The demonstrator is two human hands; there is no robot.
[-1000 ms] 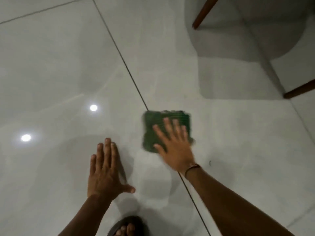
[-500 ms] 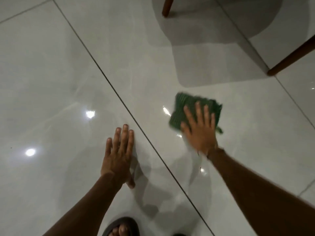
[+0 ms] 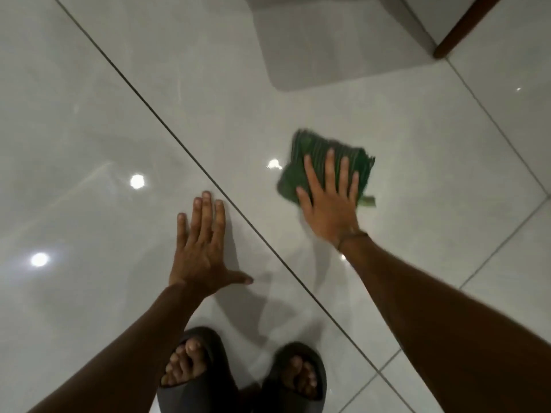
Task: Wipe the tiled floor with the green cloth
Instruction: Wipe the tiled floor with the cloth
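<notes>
The right hand (image 3: 331, 201) is pressed flat, fingers spread, on the folded dark green ribbed cloth (image 3: 322, 162), while the left hand (image 3: 199, 245) is laid open on the glossy pale grey tiled floor (image 3: 417, 150) as a prop. The wiping stroke is judged to be under way on the tile right of the dark grout line (image 3: 167, 132); an even press and a sweep over unwiped tile are called for next.

Glossy tiled floor (image 3: 387, 120), ribbed green cloth (image 3: 307, 150)

Glossy pale tiled floor (image 3: 298, 114) fills the frame, bearing a green cloth (image 3: 313, 156) right of centre, a flat left hand (image 3: 199, 251), two dark sandals (image 3: 295, 380) at the bottom, and a chair leg (image 3: 459, 28) upper right.
</notes>
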